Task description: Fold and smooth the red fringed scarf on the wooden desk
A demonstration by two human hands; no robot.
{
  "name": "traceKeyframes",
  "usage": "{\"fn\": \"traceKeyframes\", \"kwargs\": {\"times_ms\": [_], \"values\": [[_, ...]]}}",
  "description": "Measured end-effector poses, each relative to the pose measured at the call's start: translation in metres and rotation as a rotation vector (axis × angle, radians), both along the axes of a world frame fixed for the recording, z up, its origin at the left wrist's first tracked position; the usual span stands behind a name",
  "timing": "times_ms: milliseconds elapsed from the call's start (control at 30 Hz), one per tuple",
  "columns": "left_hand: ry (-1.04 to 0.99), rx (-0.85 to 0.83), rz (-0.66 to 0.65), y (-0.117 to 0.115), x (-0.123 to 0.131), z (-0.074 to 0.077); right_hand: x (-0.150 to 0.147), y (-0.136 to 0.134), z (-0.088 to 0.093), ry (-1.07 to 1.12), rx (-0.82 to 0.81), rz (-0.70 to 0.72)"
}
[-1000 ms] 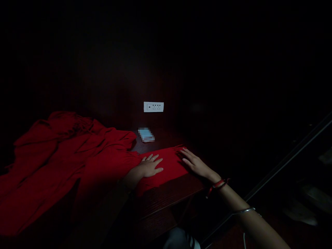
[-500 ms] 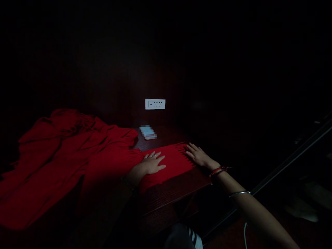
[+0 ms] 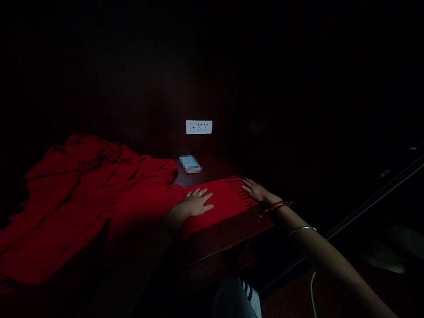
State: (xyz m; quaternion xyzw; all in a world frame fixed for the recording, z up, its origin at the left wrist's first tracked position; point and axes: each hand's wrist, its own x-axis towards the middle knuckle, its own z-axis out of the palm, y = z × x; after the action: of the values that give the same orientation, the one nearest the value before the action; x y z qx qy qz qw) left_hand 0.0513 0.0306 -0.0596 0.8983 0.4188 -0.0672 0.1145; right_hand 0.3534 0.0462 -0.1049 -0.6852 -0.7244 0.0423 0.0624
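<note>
A red fringed scarf lies flat across the dark wooden tabletop. My left hand, with a ring on one finger, rests palm down on the scarf with its fingers spread. At the fringe on the right end lies my right hand, flat and with its fingers stretched out; it wears a red cord and a silver bangle at the wrist and forearm. To the left, more red fringed cloth is heaped in loose folds. Whether it is one piece with the flat part cannot be made out.
A blurred, light-blue flat object lies on the tabletop behind the scarf. Above it, a white power socket is fixed to the dark wall. A white cable hangs at the lower right. My knee shows below the table edge.
My right hand has shifted slightly to the right along the fringe. The left hand stays spread on the scarf. The whole view has moved a little.
</note>
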Motion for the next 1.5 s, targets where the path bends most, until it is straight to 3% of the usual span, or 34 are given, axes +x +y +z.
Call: {"fn": "traceKeyframes", "kwargs": {"times_ms": [67, 200, 333, 400, 500, 633, 700, 800, 933, 1100, 1233, 1367, 1500], "values": [[0.001, 0.004, 0.001, 0.000, 0.000, 0.000, -0.007, -0.002, 0.006, 0.009, 0.038, 0.033], [0.003, 0.016, 0.004, 0.000, 0.000, -0.001, -0.051, -0.007, 0.016, 0.074, 0.129, 0.214], [0.004, 0.013, 0.012, 0.000, 0.001, -0.001, -0.073, -0.008, 0.012, 0.073, 0.081, 0.334], [0.004, 0.011, 0.016, 0.000, 0.001, 0.000, -0.061, -0.007, 0.006, 0.047, 0.041, 0.310], [0.007, 0.010, 0.006, 0.000, 0.001, 0.001, -0.026, -0.004, 0.001, 0.018, 0.004, 0.153], [0.014, 0.009, 0.003, 0.000, 0.001, 0.001, 0.002, -0.003, 0.005, -0.002, 0.048, -0.022], [0.012, 0.009, 0.002, 0.000, 0.001, 0.000, -0.008, -0.005, 0.009, 0.020, 0.105, 0.019], [0.007, 0.012, 0.006, 0.000, 0.001, 0.001, -0.039, -0.007, 0.014, 0.060, 0.137, 0.197], [0.005, 0.006, 0.015, -0.002, 0.001, 0.002, -0.063, -0.003, 0.009, 0.046, 0.071, 0.325], [0.007, -0.004, 0.012, -0.003, 0.001, 0.003, -0.021, 0.005, -0.001, 0.012, -0.016, 0.136], [-0.010, -0.008, 0.007, -0.003, 0.001, 0.002, 0.004, 0.007, 0.002, -0.020, 0.039, -0.004], [-0.025, -0.011, 0.015, -0.003, 0.000, 0.002, -0.027, 0.010, 0.013, 0.029, 0.128, 0.159], [-0.024, -0.002, 0.011, -0.002, 0.000, 0.001, -0.065, 0.020, 0.014, 0.048, 0.039, 0.346]]}}
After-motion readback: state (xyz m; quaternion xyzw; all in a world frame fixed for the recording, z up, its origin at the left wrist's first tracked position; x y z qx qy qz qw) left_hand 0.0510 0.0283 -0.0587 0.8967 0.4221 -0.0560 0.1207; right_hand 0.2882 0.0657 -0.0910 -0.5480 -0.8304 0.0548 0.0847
